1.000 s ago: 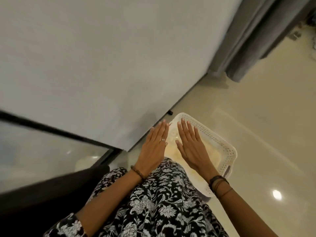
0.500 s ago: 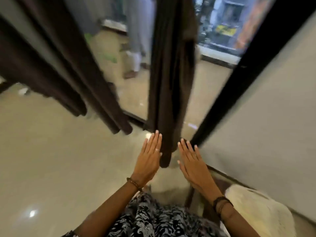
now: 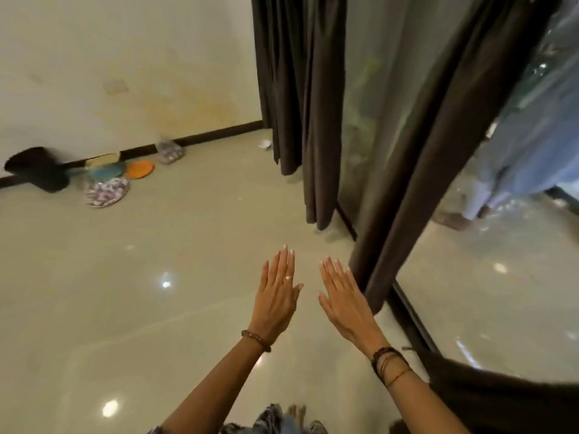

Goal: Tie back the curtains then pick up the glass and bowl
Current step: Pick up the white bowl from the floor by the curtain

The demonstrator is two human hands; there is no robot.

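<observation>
Two dark brown curtains hang in front of a glass door. One curtain (image 3: 300, 89) hangs loose at the middle top, reaching the floor. The other curtain (image 3: 438, 158) slants down on the right, its hem near my right hand. My left hand (image 3: 275, 296) and my right hand (image 3: 344, 299) are held out flat, palms down, fingers straight, holding nothing. A small white bowl (image 3: 265, 143) sits on the floor by the far curtain's left edge. I cannot make out a glass.
Glossy beige floor tiles fill the view. Along the left wall lie an orange plate (image 3: 139, 168), a patterned dish (image 3: 106, 192), a clear bag (image 3: 169, 151) and a black object (image 3: 37, 169). A person's legs (image 3: 517, 170) show beyond the glass door (image 3: 485, 292).
My view has swung left from a white wall and basket, past the glass door, to the room's corner. Both hands stay flat and held out in front.
</observation>
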